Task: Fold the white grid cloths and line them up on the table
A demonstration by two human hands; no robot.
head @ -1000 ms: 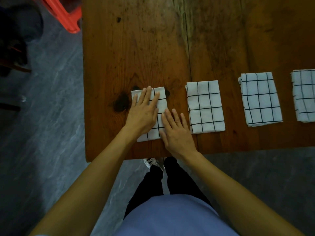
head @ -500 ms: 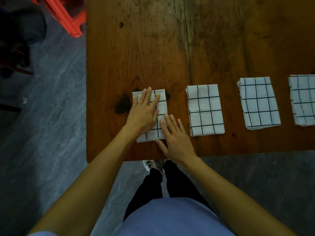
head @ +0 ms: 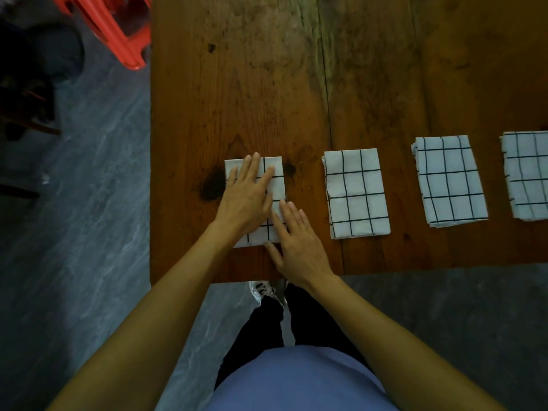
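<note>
Overhead, a worn wooden table (head: pixel 370 69) filled the upper frame, with a red plastic stool (head: pixel 112 28) at upper left on the grey floor (head: pixel 74 232). Three folded grid cloths lay well apart in a row: centre (head: pixel 355 194), right (head: pixel 449 180), and far right (head: pixel 527 176), cut by the frame edge. The leftmost folded cloth (head: pixel 274 188) lay under both hands. Left hand (head: pixel 247 197) pressed flat, fingers spread, grasping nothing. Right hand (head: pixel 299 247) lay flat over its lower right corner, also unclenched.
</note>
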